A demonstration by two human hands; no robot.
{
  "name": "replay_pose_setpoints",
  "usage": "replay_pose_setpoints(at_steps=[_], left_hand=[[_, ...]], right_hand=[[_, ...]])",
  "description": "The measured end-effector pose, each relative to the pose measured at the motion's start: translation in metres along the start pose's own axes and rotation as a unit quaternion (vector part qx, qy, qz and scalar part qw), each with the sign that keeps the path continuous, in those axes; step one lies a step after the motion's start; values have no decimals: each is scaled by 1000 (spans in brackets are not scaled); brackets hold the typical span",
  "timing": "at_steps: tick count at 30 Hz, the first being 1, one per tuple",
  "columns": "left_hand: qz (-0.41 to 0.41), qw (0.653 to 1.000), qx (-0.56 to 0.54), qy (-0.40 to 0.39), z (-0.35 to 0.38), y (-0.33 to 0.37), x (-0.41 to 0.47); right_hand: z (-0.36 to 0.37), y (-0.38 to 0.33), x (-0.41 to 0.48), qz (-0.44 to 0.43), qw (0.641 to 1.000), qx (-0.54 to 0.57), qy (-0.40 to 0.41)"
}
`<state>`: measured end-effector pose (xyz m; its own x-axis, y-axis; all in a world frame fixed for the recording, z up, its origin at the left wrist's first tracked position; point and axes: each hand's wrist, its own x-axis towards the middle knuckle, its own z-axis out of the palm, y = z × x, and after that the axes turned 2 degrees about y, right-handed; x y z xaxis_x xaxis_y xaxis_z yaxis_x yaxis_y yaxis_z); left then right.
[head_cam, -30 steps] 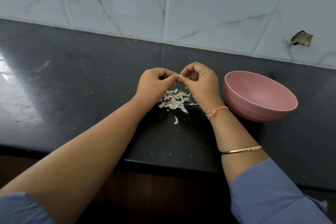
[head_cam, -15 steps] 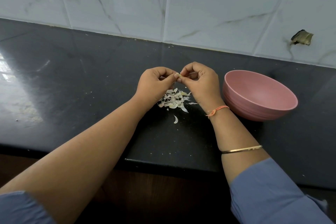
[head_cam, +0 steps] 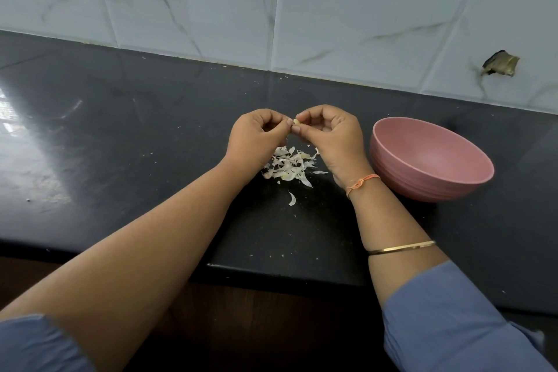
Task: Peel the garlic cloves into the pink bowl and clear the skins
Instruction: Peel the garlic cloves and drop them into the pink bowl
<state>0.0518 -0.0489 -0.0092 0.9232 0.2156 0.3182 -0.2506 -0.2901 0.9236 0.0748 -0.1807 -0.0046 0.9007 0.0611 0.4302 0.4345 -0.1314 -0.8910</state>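
Note:
A small pale garlic clove [head_cam: 296, 121] is pinched between the fingertips of my left hand [head_cam: 255, 137] and my right hand [head_cam: 333, 137], a little above the black counter. Both hands have curled fingers that meet at the clove. Below them lies a loose pile of white garlic skins [head_cam: 288, 167], with one stray skin [head_cam: 292, 199] nearer to me. The pink bowl [head_cam: 428, 133] stands just right of my right hand; the part of its inside that I see holds nothing.
The black counter [head_cam: 120, 136] runs left to right, with its front edge [head_cam: 271, 270] near me. A white marble-tiled wall [head_cam: 271, 9] backs it, with a chipped hole [head_cam: 499, 63] at the right. Small crumbs dot the counter.
Both hands stay together at the clove, with only slight finger movement. The clove shows a bit more between the fingertips now. The pile and the bowl have not moved.

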Motion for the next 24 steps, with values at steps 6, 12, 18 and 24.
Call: replay_pose_setpoints(at_steps=[6, 12, 18, 24], left_hand=[[-30, 999, -36, 16, 0, -1, 1], [-26, 998, -51, 3, 0, -1, 1], [-23, 998, -57, -1, 0, -1, 1], [-21, 997, -67, -18, -1, -2, 2]], right_hand=[[0, -1, -1, 14, 1000, 22, -9], [-2, 0, 0, -4, 1000, -11, 1], [-2, -1, 0, -1, 1000, -15, 1], [-3, -3, -2, -7, 999, -42, 0]])
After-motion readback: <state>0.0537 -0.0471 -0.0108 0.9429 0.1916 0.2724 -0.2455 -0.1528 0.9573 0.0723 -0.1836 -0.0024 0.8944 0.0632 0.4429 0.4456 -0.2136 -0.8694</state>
